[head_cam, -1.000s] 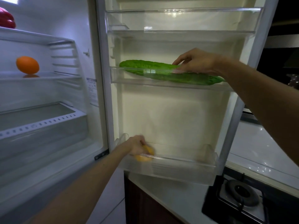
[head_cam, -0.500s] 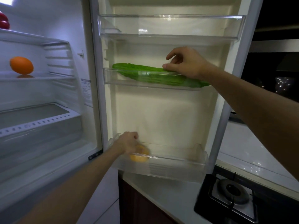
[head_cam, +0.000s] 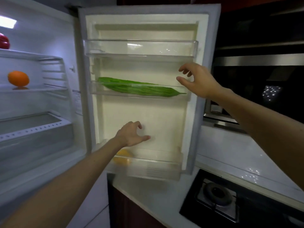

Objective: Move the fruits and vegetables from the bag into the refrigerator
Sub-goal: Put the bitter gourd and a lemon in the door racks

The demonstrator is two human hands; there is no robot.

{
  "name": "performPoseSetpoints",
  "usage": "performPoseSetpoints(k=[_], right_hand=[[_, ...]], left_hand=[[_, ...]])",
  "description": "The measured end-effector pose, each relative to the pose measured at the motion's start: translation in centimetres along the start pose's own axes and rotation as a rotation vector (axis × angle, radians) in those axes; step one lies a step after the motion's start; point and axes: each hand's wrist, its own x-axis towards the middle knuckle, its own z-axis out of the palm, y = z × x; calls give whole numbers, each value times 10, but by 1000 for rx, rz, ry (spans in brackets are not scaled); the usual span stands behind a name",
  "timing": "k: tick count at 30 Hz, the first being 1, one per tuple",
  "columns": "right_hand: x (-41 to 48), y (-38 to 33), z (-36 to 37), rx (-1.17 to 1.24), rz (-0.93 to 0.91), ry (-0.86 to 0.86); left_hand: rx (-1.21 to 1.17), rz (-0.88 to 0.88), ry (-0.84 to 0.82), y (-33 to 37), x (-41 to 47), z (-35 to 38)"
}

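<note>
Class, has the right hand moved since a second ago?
Yes. The right hand has lifted off the green gourd and now hovers above the right end of the middle door shelf, empty.

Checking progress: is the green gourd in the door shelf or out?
In: green gourd lies in the middle door shelf, right hand off it.

place: home kitchen
signs: open fridge (head_cam: 49,22), gas hob (head_cam: 217,195), white counter (head_cam: 230,153), built-in oven (head_cam: 263,88)
</note>
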Motion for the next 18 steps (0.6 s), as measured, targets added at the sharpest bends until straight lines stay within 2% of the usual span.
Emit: performPoseSetpoints(k=[6,18], right_hand=[[-80,57,-77,-107,138,-72],[-286,134,-214,-262,541,-125]], left_hand=[[-59,114,21,96,-18,21],[-125,405,-117,295,-65,97]])
